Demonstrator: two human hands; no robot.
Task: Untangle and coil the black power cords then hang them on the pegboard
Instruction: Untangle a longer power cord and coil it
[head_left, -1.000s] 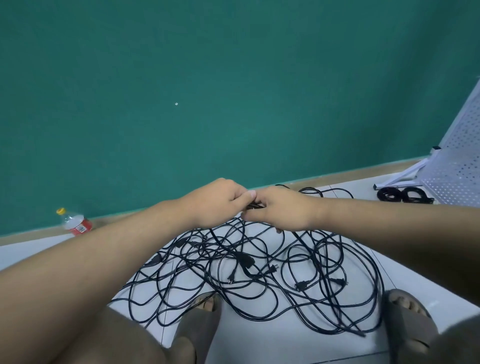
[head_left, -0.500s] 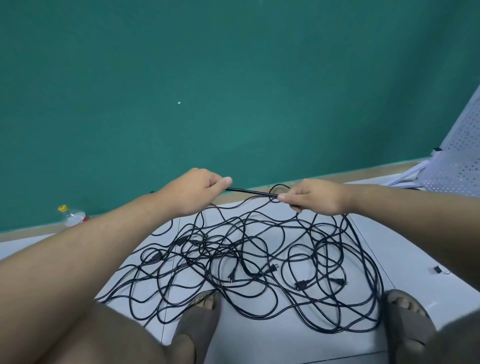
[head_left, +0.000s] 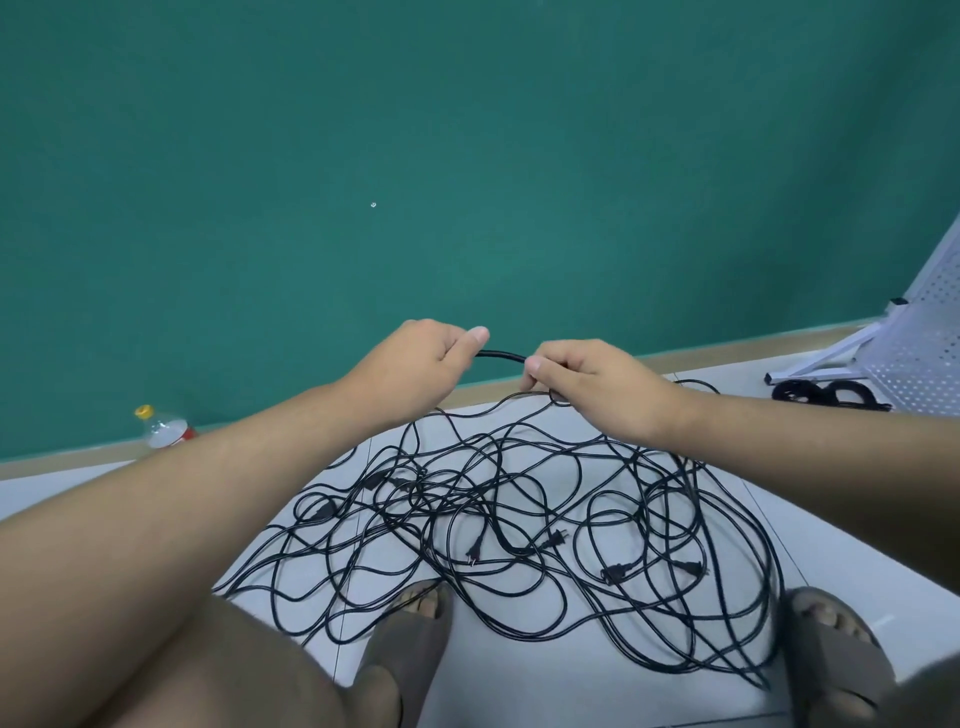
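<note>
Black power cords (head_left: 519, 519) lay tangled on the white tiled floor (head_left: 571, 691), spread beneath both hands. One strand (head_left: 501, 356) rose from the heap. The left hand (head_left: 415, 369) and the right hand (head_left: 592, 384) each pinched it, with a short span showing between them. The plastic bottle (head_left: 163, 428) wore a red label, too small to read. Half a second before, the hands had been wider apart.
</note>
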